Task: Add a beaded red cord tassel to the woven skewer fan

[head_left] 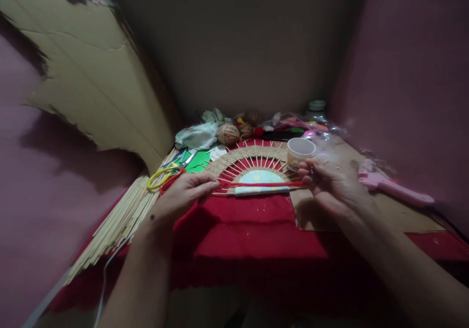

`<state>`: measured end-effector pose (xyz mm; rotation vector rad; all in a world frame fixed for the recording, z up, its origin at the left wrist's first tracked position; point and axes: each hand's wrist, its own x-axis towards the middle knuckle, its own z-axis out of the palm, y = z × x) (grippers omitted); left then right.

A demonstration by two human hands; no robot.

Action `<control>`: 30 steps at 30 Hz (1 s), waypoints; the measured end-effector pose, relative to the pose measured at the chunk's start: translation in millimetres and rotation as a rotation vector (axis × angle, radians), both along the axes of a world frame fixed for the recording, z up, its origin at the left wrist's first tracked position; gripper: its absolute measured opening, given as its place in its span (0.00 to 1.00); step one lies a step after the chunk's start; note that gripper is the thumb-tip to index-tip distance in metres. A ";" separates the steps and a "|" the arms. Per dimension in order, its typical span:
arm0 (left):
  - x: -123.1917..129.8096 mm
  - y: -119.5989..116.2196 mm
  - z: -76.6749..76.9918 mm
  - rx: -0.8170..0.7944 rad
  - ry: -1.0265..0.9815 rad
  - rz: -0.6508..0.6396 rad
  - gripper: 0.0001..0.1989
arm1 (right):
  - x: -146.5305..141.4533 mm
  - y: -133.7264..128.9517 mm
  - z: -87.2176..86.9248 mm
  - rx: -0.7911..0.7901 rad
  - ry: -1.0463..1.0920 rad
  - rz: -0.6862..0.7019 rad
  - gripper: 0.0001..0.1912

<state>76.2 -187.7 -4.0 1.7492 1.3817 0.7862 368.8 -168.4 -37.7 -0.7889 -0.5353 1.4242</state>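
A length of red yarn (262, 185) stretches level between my two hands. My left hand (194, 189) is closed on its left end, thumb against the fingers. My right hand (326, 181) pinches the other end, its remaining fingers curled. Behind the yarn lies a half-round woven fan (252, 153) with thin sticks radiating out and a pale blue, yellow-spotted centre (258, 176). A white-rimmed cup (301, 153) stands just beyond my right fingers, over the fan's right side. Scissors (161, 176) with yellow handles lie beyond my left hand, beside something red and looped.
A bundle of thin sticks (117, 220) lies at the left. Twine balls (228, 134), plastic bags and a lidded jar (317, 107) line the back. A pink-handled brush (397, 186) rests on cardboard at right. Torn cardboard (95, 69) leans over the left side.
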 end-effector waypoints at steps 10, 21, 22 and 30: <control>-45.7 0.6 -16.8 0.189 0.388 0.394 0.12 | -10.1 -5.8 -20.9 -0.089 0.062 0.039 0.06; -87.6 32.7 -17.3 0.165 0.739 0.694 0.07 | -10.4 -6.7 -13.3 -0.201 0.098 0.005 0.13; -88.2 35.6 -19.4 0.159 0.742 0.688 0.07 | -10.2 -6.9 -13.2 -0.203 0.101 0.011 0.13; -76.6 40.8 -10.6 0.099 0.788 0.631 0.08 | -9.0 -4.0 -17.0 -0.149 0.179 0.107 0.09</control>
